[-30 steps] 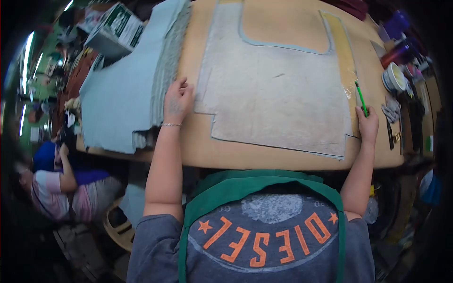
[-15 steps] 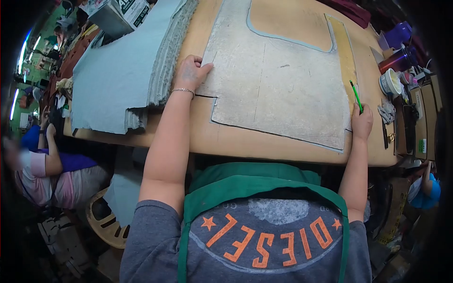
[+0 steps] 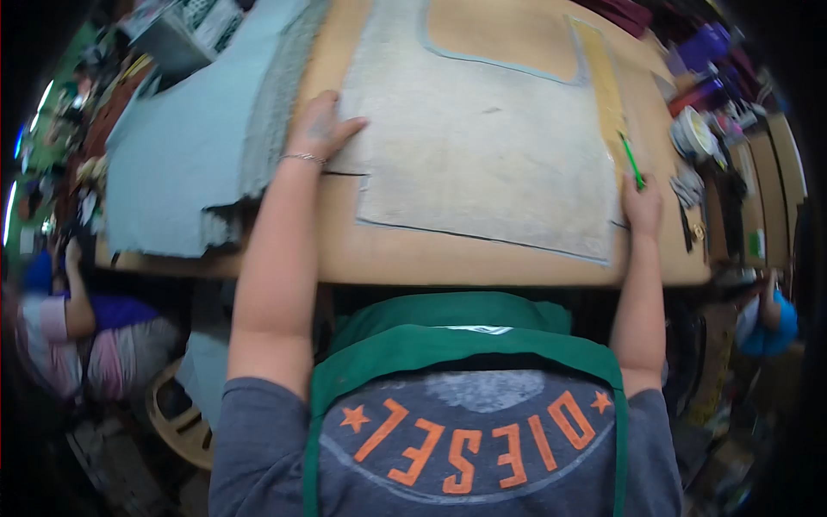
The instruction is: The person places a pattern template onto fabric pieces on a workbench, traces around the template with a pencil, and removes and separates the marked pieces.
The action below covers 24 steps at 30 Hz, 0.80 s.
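A large pale, stiff pattern sheet [image 3: 482, 146] with a cut-out at its far side lies flat on the tan table, a light blue margin showing along parts of its edge. At its left edge rests my left hand [image 3: 323, 129], thumb spread away from the fingers and lying toward the sheet; the fingertips are blurred. My right hand [image 3: 642, 205] is closed around a green pencil [image 3: 631, 158] beside the sheet's lower right edge. A yellow strip [image 3: 600, 77] runs along the sheet's right side. Dark lines extend from its lower left notch and lower right side.
A thick stack of light blue-grey material [image 3: 189, 146] stands left of my left arm, a metal box [image 3: 172, 39] on it. At right are a white tub [image 3: 692, 133], a dark tumbler [image 3: 702, 90] and cardboard [image 3: 754, 202]. Other people sit at far left and far right.
The whole view has shifted, so the table and sheet appear further left, and the picture is blurrier. My left thumb and fingers look wider apart. My right hand still holds the pencil.
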{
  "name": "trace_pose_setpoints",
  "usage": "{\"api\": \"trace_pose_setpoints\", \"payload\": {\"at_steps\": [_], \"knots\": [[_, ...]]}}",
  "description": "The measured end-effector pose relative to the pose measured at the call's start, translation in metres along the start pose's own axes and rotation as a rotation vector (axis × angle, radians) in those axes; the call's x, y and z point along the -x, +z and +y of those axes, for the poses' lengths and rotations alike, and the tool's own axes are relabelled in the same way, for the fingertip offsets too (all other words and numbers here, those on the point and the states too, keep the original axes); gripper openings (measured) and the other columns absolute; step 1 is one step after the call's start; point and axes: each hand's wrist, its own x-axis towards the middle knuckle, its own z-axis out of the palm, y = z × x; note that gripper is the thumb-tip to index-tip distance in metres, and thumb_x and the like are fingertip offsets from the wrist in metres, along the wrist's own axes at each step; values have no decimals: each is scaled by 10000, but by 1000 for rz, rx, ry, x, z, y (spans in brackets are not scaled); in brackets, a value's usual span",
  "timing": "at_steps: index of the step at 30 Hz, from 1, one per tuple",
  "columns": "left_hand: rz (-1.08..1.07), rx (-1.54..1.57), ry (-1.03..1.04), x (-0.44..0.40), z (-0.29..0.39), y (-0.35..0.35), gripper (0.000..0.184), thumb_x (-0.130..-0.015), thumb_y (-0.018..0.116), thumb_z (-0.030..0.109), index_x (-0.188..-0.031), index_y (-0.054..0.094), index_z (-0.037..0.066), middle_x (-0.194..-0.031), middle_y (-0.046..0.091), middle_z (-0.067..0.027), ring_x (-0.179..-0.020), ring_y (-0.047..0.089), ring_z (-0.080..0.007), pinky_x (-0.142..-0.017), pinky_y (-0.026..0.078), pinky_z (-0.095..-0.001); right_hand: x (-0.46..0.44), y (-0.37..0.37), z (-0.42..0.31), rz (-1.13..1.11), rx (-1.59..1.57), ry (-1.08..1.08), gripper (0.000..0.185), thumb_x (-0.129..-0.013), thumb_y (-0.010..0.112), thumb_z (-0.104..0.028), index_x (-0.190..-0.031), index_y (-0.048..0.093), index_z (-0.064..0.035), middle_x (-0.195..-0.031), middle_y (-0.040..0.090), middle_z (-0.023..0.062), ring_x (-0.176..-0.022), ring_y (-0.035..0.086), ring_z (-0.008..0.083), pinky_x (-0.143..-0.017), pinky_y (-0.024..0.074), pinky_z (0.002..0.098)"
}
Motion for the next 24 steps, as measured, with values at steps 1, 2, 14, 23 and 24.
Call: {"api": "trace_pose_setpoints", "payload": {"at_steps": [1,2,14,23,24], "knots": [[-13,33,28,-3,-3,1,570,-628,771,284,-1020,535,-56,-998,585,-227,-942,566,-330,-828,441,-362,2,-2,-3,-4,5,-3,309,-774,596,-294,-856,568,3,-815,593,222,-802,569,385,-711,440,430],[-28,65,56,-6,-9,2,558,-625,776,275,-1005,535,-55,-983,590,-220,-926,570,-328,-817,445,-365,3,-3,-6,-9,10,-3,306,-771,597,-294,-860,570,-3,-823,594,220,-810,566,388,-716,439,434],[-108,13,-90,0,13,-10,631,-690,731,289,-1148,461,-51,-912,592,-194,-830,581,-250,-749,458,-325,9,0,-2,115,73,-187,316,-735,629,-307,-868,581,-25,-797,588,176,-787,555,338,-754,423,429],[-22,-266,138,0,10,-8,548,-689,721,320,-1039,536,-59,-868,586,-224,-787,564,-326,-705,455,-359,9,-4,-4,86,42,-138,331,-740,644,-306,-854,576,-3,-825,589,196,-810,556,359,-733,439,425],[23,-252,184,3,6,-6,542,-682,722,337,-993,549,-72,-916,570,-271,-843,545,-400,-747,450,-394,8,-1,-1,85,61,-131,334,-742,646,-307,-844,576,3,-821,587,203,-810,553,368,-727,441,425]]}}
